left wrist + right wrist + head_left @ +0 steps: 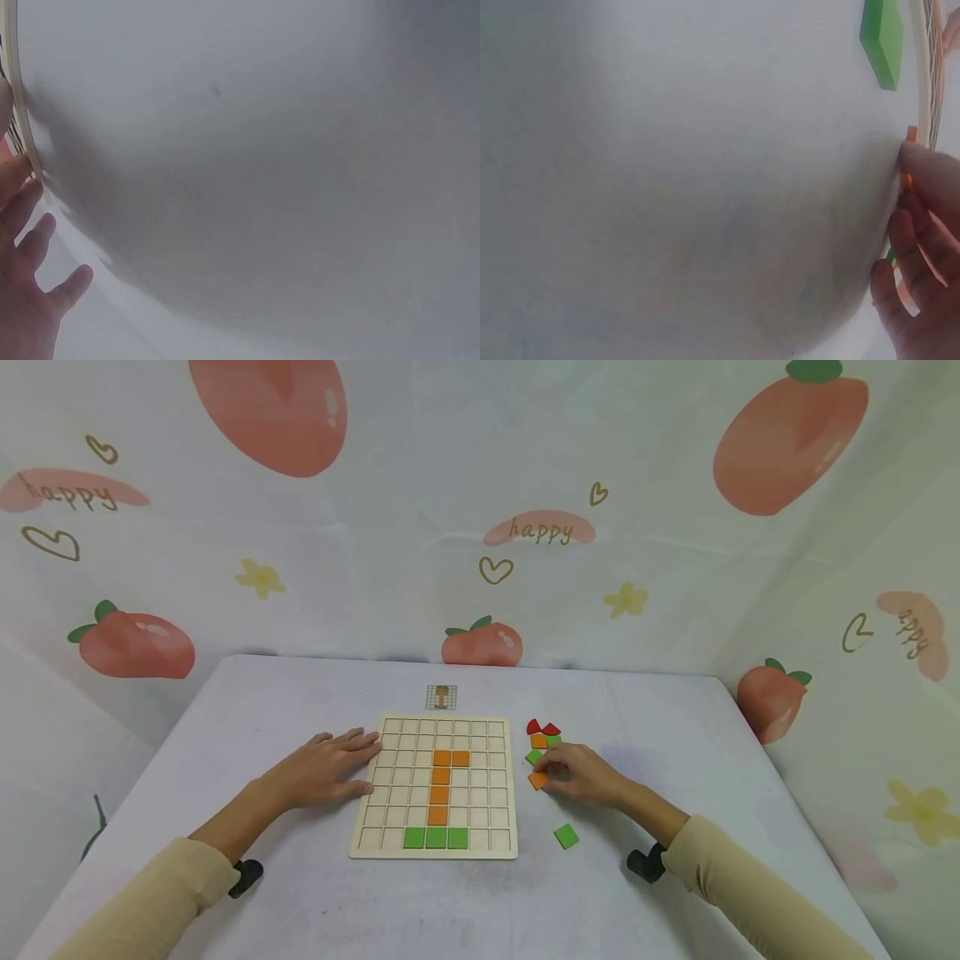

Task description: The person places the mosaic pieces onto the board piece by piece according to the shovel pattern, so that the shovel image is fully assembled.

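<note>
Orange tile (pixel 537 782) in the right hand (pixel 577 774), just right of the board (pixel 482 795)

The right hand's thumb and fingers are curled and pinch the tile, which lies low over the white surface (pixel 480 897), apart from the board's right edge. The left hand (pixel 321 771) lies on the other side, fingers spread apart, its fingertips touching the board's left edge.

The board is a pale square grid. Three green tiles (pixel 436 837) sit side by side in its nearest row. From the middle one a column of orange tiles (pixel 439 776) runs toward the far side, with one more orange tile set to the right of its far end.

On the far side of the right hand is a loose group: a green tile (pixel 533 757) just by the fingers, then an orange one (pixel 538 742) and a green one (pixel 555 741) side by side, then two red pieces (pixel 533 727) with a curved edge. Another green tile (pixel 566 836) lies alone on the near side of that hand. A small card (pixel 441 697) printed with a grid lies just beyond the board's far edge. Behind the surface hangs a white cloth (pixel 405 560) printed with peaches.
</note>
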Motion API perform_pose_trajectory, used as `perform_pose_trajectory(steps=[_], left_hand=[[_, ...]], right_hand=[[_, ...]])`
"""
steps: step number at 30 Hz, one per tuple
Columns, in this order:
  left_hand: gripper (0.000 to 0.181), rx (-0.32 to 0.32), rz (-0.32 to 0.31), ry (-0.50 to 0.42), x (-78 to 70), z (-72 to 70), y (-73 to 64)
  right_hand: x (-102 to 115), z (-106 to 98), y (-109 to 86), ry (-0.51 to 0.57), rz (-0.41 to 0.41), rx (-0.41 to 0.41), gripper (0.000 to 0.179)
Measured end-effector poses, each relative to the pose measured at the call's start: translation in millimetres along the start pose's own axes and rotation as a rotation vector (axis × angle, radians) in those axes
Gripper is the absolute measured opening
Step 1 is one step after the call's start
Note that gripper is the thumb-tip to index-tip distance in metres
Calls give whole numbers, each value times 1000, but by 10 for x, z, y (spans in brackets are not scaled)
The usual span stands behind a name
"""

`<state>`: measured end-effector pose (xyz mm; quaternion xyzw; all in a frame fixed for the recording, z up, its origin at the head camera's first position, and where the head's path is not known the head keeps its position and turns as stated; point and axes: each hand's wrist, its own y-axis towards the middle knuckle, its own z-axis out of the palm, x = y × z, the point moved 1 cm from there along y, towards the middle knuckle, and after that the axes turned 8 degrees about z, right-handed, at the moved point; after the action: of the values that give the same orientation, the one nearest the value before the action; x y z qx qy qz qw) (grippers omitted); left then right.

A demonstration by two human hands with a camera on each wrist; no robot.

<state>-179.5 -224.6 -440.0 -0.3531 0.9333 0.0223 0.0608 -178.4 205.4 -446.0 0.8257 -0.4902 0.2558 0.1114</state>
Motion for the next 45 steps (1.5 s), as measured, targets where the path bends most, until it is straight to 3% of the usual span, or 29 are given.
perform_pose_trajectory(steps=[11, 19, 24, 36, 45], left_hand=[[69, 4, -14, -17, -2, 10, -10], [69, -7, -7, -10, 26, 48, -20], [69, -11, -5, -11, 21, 44, -20], [69, -9, -3, -23, -14, -1, -10], [69, -16, 0, -21, 7, 10, -15]], right_hand=[[1, 20, 21, 47, 45, -10, 20], [40, 25, 102, 123, 20, -89, 20], [130, 20, 247, 137, 7, -140, 20], [405, 107, 666, 190, -37, -155, 19], [674, 255, 946, 206, 47, -90, 20]])
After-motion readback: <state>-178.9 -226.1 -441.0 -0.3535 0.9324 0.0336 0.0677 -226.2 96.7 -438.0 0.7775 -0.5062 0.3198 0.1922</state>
